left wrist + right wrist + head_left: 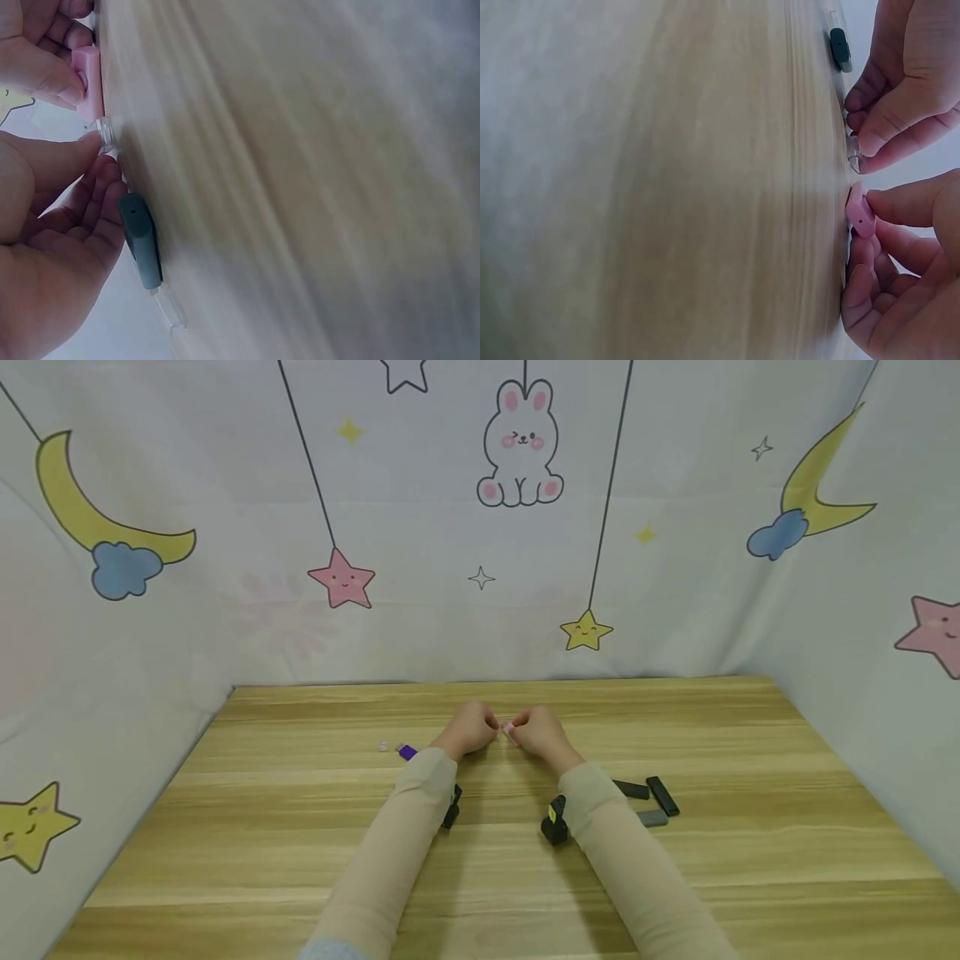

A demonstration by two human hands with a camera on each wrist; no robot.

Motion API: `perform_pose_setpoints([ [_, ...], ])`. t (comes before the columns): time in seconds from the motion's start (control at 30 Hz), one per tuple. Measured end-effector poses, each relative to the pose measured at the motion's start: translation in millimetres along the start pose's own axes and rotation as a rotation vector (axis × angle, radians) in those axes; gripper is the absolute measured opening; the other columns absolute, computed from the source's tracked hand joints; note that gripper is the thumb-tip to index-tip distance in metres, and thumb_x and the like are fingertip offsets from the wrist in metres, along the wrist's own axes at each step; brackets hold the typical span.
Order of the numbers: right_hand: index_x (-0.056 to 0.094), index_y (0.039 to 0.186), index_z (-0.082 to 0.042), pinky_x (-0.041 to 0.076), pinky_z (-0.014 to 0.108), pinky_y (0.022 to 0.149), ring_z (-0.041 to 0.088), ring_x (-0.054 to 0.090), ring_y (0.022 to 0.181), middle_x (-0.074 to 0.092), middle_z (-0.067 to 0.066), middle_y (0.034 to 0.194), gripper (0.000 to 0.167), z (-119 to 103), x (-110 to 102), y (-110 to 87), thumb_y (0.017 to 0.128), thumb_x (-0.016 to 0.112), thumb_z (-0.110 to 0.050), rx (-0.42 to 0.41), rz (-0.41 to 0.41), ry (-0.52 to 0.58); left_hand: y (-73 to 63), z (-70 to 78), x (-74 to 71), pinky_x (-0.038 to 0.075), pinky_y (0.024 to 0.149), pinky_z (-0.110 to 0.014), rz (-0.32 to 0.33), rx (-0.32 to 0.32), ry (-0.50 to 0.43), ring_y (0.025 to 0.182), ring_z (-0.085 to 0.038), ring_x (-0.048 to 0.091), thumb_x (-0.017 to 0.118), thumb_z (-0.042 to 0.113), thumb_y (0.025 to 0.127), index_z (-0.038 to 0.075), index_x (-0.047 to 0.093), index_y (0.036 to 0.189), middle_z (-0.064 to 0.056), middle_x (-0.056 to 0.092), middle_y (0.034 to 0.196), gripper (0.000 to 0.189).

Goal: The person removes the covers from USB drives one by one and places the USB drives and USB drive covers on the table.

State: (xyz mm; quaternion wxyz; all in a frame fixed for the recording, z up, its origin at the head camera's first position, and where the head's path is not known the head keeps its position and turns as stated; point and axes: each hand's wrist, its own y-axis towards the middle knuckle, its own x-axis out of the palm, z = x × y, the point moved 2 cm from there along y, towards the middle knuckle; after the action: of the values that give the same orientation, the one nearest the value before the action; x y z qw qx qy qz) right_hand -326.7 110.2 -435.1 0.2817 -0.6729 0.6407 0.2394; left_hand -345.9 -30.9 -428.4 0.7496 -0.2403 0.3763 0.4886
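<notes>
At the far middle of the table, my left hand [471,727] pinches a small clear cap [106,135] between thumb and finger. Facing it, my right hand [542,733] grips a pink USB stick [861,210] with thumb and fingers, close over the tabletop. In the left wrist view, one end of the pink stick points at the cap and is right beside it. Left of my left hand, the wrist views show a dark green stick [141,240] with a clear end lying by the fingers. The head view shows a purple stick [407,752] on that side.
A small clear piece [384,746] lies left of the purple stick. Beside my right forearm are two black sticks, one of them upright in view [663,796], and a grey stick [653,818]. A printed cloth [480,635] hangs behind the wooden table [300,827].
</notes>
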Motion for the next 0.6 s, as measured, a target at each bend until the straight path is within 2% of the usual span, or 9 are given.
perform_pose_setpoints([
  [0.2,0.072,0.092,0.001,0.049,0.033,0.078,0.022,0.058,0.083,0.069,0.011,0.092,0.018,0.6,0.7,0.2,0.087,0.067,-0.016,0.008,0.014,-0.009,0.8,-0.6,0.0,0.048,0.071,-0.027,-0.019,-0.018,-0.004,0.076,-0.016,0.055,0.056,-0.002,0.085,-0.002,0.075,0.093,-0.015,0.071,0.100,0.021],
  [0.33,0.072,0.094,0.001,0.050,0.035,0.080,0.023,0.059,0.085,0.069,0.012,0.093,0.019,0.1,1.0,0.1,0.088,0.066,-0.016,0.007,0.012,-0.032,1.0,-0.6,0.5,0.051,0.077,-0.031,-0.024,-0.024,0.000,0.082,-0.019,0.059,0.056,-0.001,0.085,-0.002,0.075,0.095,-0.016,0.071,0.102,0.021],
  [0.57,0.073,0.092,0.001,0.050,0.034,0.078,0.023,0.060,0.083,0.069,0.011,0.092,0.020,0.8,2.4,0.4,0.090,0.065,-0.017,-0.003,0.007,-0.045,2.0,-1.5,1.8,0.045,0.068,-0.025,-0.036,-0.025,0.008,0.072,-0.014,0.050,0.055,-0.002,0.084,-0.002,0.076,0.092,-0.013,0.071,0.096,0.022],
  [0.6,0.073,0.092,0.001,0.050,0.035,0.079,0.023,0.060,0.084,0.069,0.012,0.092,0.020,1.2,2.5,0.6,0.090,0.065,-0.017,-0.004,0.007,-0.048,2.0,-1.4,1.9,0.046,0.070,-0.026,-0.038,-0.026,0.009,0.074,-0.015,0.052,0.056,-0.001,0.084,-0.002,0.075,0.094,-0.015,0.071,0.099,0.022],
])
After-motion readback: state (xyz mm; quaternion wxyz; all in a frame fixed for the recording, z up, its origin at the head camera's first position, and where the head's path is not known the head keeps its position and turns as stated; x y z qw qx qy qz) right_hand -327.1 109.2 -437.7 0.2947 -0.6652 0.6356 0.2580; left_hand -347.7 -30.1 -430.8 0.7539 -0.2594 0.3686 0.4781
